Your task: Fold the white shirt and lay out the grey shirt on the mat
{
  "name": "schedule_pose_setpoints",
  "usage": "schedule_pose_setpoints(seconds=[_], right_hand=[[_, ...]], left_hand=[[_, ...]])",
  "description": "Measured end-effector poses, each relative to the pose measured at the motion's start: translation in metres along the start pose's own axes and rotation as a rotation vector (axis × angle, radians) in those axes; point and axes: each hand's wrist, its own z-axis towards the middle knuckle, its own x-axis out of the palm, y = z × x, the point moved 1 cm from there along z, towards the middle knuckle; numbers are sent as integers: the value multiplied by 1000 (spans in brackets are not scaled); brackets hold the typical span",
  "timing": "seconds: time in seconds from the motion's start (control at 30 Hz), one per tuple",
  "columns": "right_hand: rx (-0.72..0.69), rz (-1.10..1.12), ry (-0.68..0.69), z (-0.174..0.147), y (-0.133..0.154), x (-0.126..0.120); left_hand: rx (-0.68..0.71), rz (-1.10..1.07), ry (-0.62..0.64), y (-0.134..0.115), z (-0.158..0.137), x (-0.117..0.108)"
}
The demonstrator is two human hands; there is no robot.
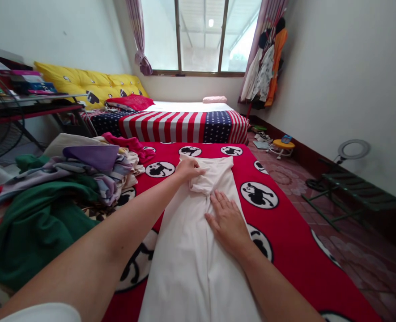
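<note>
A long white garment point(184, 250) lies lengthwise on a red blanket point(295, 250) printed with black figures in white circles. Its lower end runs out of view towards me. At the far end, part of the cloth is folded inward. My left hand point(188, 171) is closed on the garment's far left corner, thumb and fingers pinching the fabric. My right hand point(227, 219) rests flat on the garment just right of its middle, fingers stretched out and slightly apart, below the folded part.
A heap of clothes point(46, 219) lies left of the garment. Beyond stands a bed with a striped, starred cover point(171, 126). A cluttered desk point(33, 107) is at the left. On the right floor are a dark green folding stool point(359, 192), a ring light point(354, 150) and a yellow stool point(283, 144).
</note>
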Motion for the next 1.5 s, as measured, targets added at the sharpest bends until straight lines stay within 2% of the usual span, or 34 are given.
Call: schedule_pose_setpoints(seconds=[0.17, 0.3, 0.37, 0.43, 0.53, 0.6, 0.67, 0.77, 0.8, 0.93, 1.0, 1.07, 1.13, 1.23, 1.3, 1.4, 1.5], right_hand=[[-4, 2, -12, 0, -1, 2], [-3, 5, -1, 1, -2, 2], [-6, 7, 3, 1, -2, 2], [-9, 6, 2, 1, -2, 2], [-15, 0, -2, 1, -2, 2], [-18, 2, -4, 0, -2, 2], [-15, 7, -1, 0, -1, 2], [-10, 15, 8, 1, -1, 1], [-9, 17, 10, 1, -1, 1], [-11, 16, -3, 1, -2, 2], [-9, 16, -10, 1, -2, 2], [-9, 17, -11, 1, -2, 3], [-14, 18, -11, 1, -2, 2], [-22, 18, -13, 1, -2, 2], [-23, 18, -10, 2, -2, 2], [-27, 19, -10, 2, -3, 3], [-38, 11, -13, 2, -4, 3]], left_hand=[[-42, 78, -155, 3, -18, -10], [55, 79, -186, -6, -25, -10], [164, 57, -128, -11, -28, -6], [274, 34, -18, -12, -32, 0], [381, 18, 116, -2, -38, 8], [429, -14, 145, 6, -43, 9], [453, -85, 72, 12, -49, 4], [444, -164, -123, 16, -67, -9], [448, -161, -141, 16, -74, -13], [549, -42, 4, 13, -99, -16], [518, 23, -16, 11, -104, -16], [477, 62, -87, 7, -104, -20], [510, 111, -115, 2, -105, -25], [563, 202, 16, -2, -108, -29], [505, 208, 108, -2, -113, -27], [419, 171, 144, 0, -123, -24], [446, 184, 208, 2, -139, -29]])
